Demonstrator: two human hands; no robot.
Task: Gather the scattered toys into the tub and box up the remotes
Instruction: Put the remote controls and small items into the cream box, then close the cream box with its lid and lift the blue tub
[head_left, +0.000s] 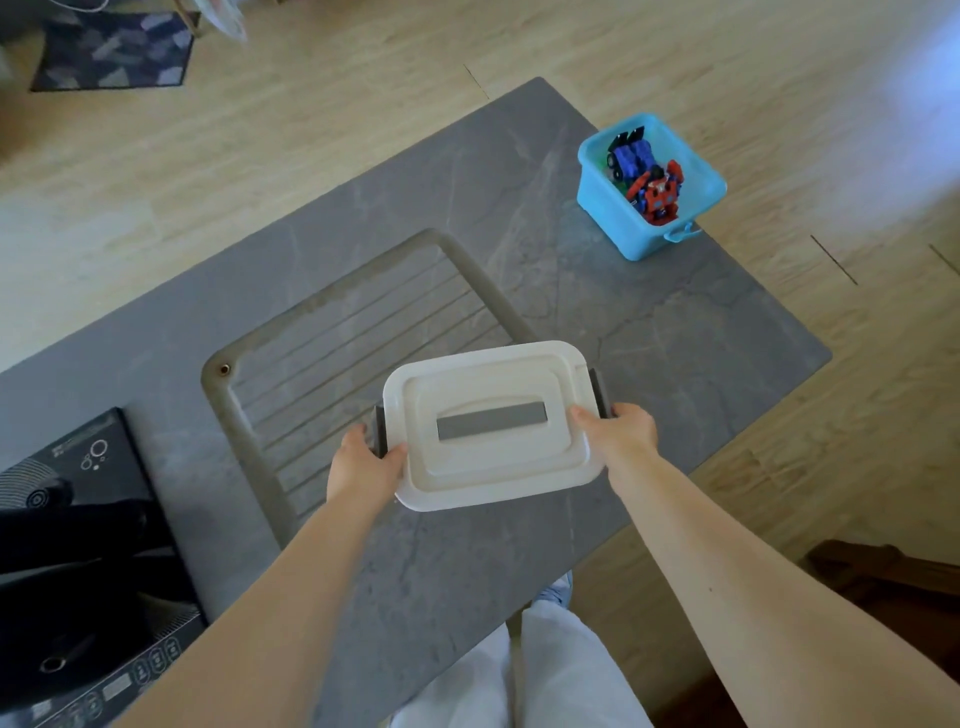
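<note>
A white lidded box (491, 423) with a grey handle strip on its lid and dark grey side latches sits in the middle of the grey table. My left hand (363, 462) grips its left end by the latch. My right hand (618, 428) grips its right end by the other latch. The lid is on, so what is inside the box is hidden. At the table's far right corner stands a light blue tub (613, 205) that holds a blue toy robot car (631, 156) and a red toy robot (657, 195).
The grey stone table (675, 332) has a grooved recessed panel (363, 322) just behind the box. A black induction cooker (83, 561) lies at the left edge. A dark patterned rug (111, 49) lies on the wooden floor at the far left.
</note>
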